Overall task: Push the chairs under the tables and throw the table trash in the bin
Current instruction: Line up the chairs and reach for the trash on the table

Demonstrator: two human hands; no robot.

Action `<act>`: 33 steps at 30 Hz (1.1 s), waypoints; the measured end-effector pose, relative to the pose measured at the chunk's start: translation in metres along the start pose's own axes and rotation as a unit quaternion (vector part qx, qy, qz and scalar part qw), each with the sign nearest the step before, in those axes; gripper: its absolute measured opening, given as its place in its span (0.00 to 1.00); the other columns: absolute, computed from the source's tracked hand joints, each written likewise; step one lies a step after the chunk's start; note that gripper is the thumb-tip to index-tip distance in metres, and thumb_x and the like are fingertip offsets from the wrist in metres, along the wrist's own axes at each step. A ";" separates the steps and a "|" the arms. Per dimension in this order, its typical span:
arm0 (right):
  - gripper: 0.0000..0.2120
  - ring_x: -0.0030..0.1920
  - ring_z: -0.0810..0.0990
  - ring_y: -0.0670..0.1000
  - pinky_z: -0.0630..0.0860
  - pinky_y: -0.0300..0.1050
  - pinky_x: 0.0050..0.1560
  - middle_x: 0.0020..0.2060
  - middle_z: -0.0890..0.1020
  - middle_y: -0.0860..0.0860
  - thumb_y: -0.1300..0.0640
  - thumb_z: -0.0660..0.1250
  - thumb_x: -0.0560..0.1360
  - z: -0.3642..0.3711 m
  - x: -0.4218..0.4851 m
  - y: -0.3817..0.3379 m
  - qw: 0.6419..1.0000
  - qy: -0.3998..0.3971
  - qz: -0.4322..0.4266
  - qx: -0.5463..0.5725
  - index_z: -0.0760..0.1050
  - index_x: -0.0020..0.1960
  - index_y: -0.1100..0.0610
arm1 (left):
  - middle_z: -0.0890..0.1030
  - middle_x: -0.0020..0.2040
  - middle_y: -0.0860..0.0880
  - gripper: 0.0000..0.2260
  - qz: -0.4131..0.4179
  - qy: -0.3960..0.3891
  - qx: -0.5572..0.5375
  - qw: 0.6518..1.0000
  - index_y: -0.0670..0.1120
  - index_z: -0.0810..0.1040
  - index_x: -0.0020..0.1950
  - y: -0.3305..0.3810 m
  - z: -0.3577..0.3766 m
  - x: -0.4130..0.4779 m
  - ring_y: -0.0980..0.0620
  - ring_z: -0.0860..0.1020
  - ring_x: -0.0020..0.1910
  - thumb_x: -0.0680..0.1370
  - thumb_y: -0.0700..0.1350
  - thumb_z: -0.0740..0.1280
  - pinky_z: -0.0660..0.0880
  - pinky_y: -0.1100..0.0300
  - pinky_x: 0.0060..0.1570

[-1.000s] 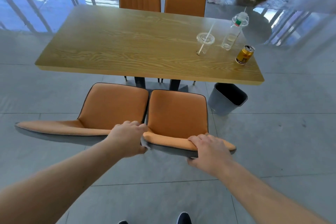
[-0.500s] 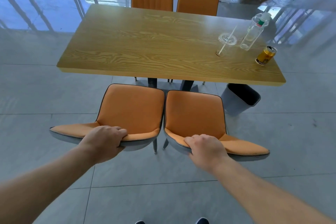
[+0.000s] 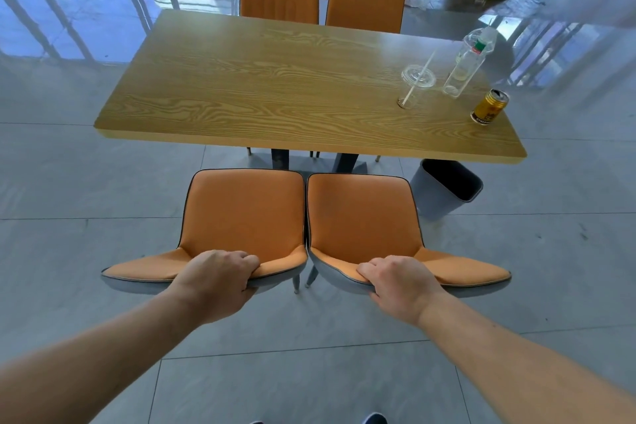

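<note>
Left hand (image 3: pixel 220 280) grips the left chair (image 3: pixel 241 217) by its backrest top, right hand (image 3: pixel 401 282) the right chair (image 3: pixel 361 220). Both sit off the table's (image 3: pixel 275 89) near edge. Rigid shells, probably light; that top rim suits pushing.

This looks like a café or canteen seating area: a long wood-grain worktop (image 3: pixel 275 86) at centre frame, four matching orange chairs (image 3: pixel 247 213), glossy grey floor tiles (image 3: pixel 550 251), and a small grey bin (image 3: pixel 444 189) at right.
</note>
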State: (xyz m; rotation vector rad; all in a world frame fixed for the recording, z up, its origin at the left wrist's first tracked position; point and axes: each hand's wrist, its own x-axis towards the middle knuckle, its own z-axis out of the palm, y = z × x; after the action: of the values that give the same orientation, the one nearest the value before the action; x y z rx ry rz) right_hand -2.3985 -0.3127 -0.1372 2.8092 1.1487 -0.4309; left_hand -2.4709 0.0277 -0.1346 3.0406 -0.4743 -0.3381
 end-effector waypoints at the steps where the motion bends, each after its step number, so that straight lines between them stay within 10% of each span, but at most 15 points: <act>1: 0.07 0.40 0.81 0.48 0.76 0.40 0.35 0.44 0.83 0.44 0.50 0.68 0.78 -0.001 0.001 0.000 1.000 -0.005 0.002 0.003 0.78 0.56 0.48 | 0.78 0.41 0.58 0.07 0.000 -0.006 0.001 1.000 0.55 0.76 0.49 0.001 -0.001 0.001 0.55 0.76 0.35 0.80 0.57 0.64 0.71 0.64 0.34; 7: 0.21 0.53 0.79 0.48 0.79 0.43 0.47 0.55 0.80 0.42 0.34 0.63 0.79 -0.029 0.001 -0.003 0.990 -0.054 0.078 0.101 0.75 0.65 0.45 | 0.78 0.44 0.61 0.26 -0.071 -0.112 -0.057 0.990 0.60 0.72 0.52 0.007 -0.031 0.021 0.58 0.77 0.39 0.70 0.79 0.55 0.73 0.64 0.35; 13: 0.32 0.72 0.71 0.51 0.73 0.54 0.67 0.71 0.76 0.47 0.31 0.59 0.79 -0.129 -0.024 0.027 0.963 0.145 0.183 0.131 0.69 0.76 0.48 | 0.71 0.76 0.54 0.46 -0.090 0.039 -0.084 0.992 0.57 0.66 0.77 0.031 -0.125 0.068 0.50 0.68 0.73 0.66 0.82 0.54 0.72 0.48 0.65; 33: 0.40 0.70 0.70 0.59 0.70 0.57 0.69 0.70 0.75 0.53 0.29 0.62 0.74 -0.415 -0.313 0.229 0.854 0.430 0.294 0.008 0.66 0.77 0.53 | 0.79 0.68 0.46 0.33 0.031 0.442 -0.193 0.875 0.57 0.73 0.70 0.302 -0.534 0.187 0.40 0.75 0.65 0.70 0.73 0.67 0.72 0.46 0.54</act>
State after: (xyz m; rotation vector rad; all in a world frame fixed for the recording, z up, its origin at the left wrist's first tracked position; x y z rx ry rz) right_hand -2.3570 -0.6154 0.3412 3.1880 0.2202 0.9436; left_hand -2.2684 -0.3113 0.3713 2.4074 -0.3574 0.8308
